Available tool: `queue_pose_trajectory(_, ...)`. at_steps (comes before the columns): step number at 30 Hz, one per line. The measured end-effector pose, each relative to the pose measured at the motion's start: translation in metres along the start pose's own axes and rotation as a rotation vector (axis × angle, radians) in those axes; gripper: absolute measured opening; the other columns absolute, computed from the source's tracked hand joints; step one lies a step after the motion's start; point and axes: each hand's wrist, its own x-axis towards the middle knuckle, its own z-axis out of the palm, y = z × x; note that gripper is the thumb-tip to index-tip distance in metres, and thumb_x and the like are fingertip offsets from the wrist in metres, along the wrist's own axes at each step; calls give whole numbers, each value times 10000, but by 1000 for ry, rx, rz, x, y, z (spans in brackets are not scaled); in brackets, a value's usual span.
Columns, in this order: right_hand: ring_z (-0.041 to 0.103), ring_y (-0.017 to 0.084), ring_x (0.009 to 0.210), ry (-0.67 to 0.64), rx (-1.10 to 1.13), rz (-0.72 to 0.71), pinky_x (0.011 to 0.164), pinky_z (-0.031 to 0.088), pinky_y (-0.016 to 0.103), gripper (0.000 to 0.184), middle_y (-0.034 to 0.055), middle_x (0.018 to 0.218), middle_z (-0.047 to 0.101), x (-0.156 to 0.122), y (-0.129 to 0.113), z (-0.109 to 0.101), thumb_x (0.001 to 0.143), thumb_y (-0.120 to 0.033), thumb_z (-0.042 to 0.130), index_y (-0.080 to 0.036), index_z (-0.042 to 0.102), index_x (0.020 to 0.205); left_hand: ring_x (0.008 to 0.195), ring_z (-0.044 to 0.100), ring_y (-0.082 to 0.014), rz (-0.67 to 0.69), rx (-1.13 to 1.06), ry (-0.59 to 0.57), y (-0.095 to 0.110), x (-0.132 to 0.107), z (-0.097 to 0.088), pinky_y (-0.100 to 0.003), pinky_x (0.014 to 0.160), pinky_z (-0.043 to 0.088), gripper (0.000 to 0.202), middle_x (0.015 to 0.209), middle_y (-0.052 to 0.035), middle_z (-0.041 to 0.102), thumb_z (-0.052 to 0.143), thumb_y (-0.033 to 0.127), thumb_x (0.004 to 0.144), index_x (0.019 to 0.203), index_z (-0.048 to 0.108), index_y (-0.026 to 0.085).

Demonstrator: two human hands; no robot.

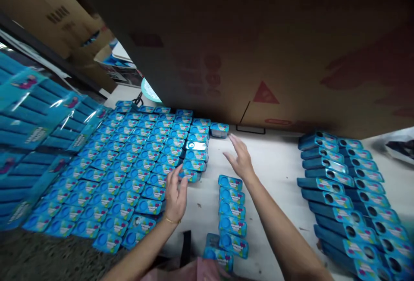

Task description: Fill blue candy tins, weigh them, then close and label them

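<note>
My left hand (pixel 176 195) lies at the right edge of a dense block of small blue candy packs (pixel 132 173), its fingers loosely extended and apart. Its fingertips are beside a pack (pixel 190 175) at the near end of the rightmost row; whether they touch it I cannot tell. Over the white table, my right hand (pixel 242 158) is open, thumb and fingers spread with nothing between them. Just beyond its fingertips stands a pack (pixel 219 130) at the far right corner of the block. Below and between my hands runs a short column of similar packs (pixel 232 210).
Two columns of blue packs with dark round holes (pixel 333 199) line the right of the white table (pixel 274 195). A large cardboard box (pixel 233 52) walls off the back. Plastic-wrapped blue bundles (pixel 42 121) are stacked at the left. Black-handled scissors (pixel 138 99) lie behind the block.
</note>
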Motion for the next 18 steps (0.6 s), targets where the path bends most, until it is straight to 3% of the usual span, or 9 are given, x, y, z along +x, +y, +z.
queue_pose_trajectory(3, 312, 271, 1205, -169, -292, 7, 979, 293, 457, 570, 78, 1322, 363, 77, 4, 24, 789, -300, 508, -210, 311, 1316, 1183, 358, -221, 38, 82, 26, -16, 11, -2, -400, 1002, 279, 430, 1244, -88, 423, 414, 328, 841, 1255, 395, 218)
queue_pose_trajectory(6, 429, 240, 1078, -354, -496, 78, 863, 397, 380, 503, 80, 1227, 453, 111, 9, 33, 800, -218, 477, -227, 349, 1287, 1234, 303, -216, 57, 112, -9, -27, 12, 10, -407, 1012, 270, 493, 1324, -97, 361, 403, 306, 848, 1318, 294, 203)
queue_pose_trajectory(9, 467, 216, 1022, -472, -567, 35, 800, 429, 324, 455, 67, 1154, 502, 94, 14, 15, 808, -214, 454, -244, 383, 1256, 1261, 270, -217, 133, 182, -93, -30, 11, 21, -445, 1038, 206, 553, 1371, -92, 321, 405, 275, 850, 1358, 196, 208)
queue_pose_trajectory(14, 465, 185, 1070, -695, -411, -56, 857, 421, 308, 462, 54, 1206, 484, 19, 13, -37, 851, -296, 387, -248, 319, 1305, 1285, 222, -228, 184, 231, -149, -27, 15, 23, -479, 1049, 160, 605, 1407, -95, 257, 407, 251, 847, 1376, 119, 206)
queue_pose_trajectory(16, 449, 188, 1108, -736, -342, -62, 896, 404, 320, 552, 52, 1266, 442, 14, 8, -47, 841, -405, 400, -257, 233, 1346, 1296, 186, -235, 195, 216, -186, -25, 14, 21, -479, 1045, 175, 614, 1425, -95, 208, 405, 245, 846, 1379, 103, 203)
queue_pose_trajectory(18, 398, 199, 1164, -682, -318, -85, 945, 363, 339, 626, 52, 1316, 391, 38, -1, -40, 823, -486, 397, -255, 182, 1364, 1302, 162, -237, 185, 201, -214, -24, 9, 17, -467, 1042, 198, 613, 1436, -94, 171, 396, 237, 848, 1380, 95, 200)
